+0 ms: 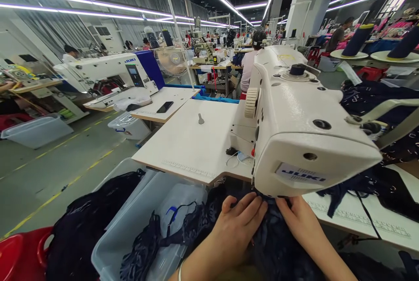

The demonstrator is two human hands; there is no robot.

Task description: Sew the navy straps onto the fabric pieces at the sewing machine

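Note:
A white JUKI sewing machine (314, 132) stands right in front of me, and its needle area is hidden behind the head. My left hand (237, 224) is at the front of the head, fingers together and bent over a dark navy garment (275, 246). On the other side my right hand (296, 215) pinches the same fabric close under the head, its fingertips partly hidden. The garment hangs down between my wrists toward my lap. Left of my hands, navy bras (144, 246) with straps lie in a clear plastic bin (111, 237).
The white machine table (183, 137) bears a small grey key-like piece (200, 119). Beyond are a black phone (165, 107) and a second JUKI machine (111, 73). Navy garments (376, 97) are heaped at right. A red stool (22, 255) stands at lower left. A person (248, 65) sits ahead.

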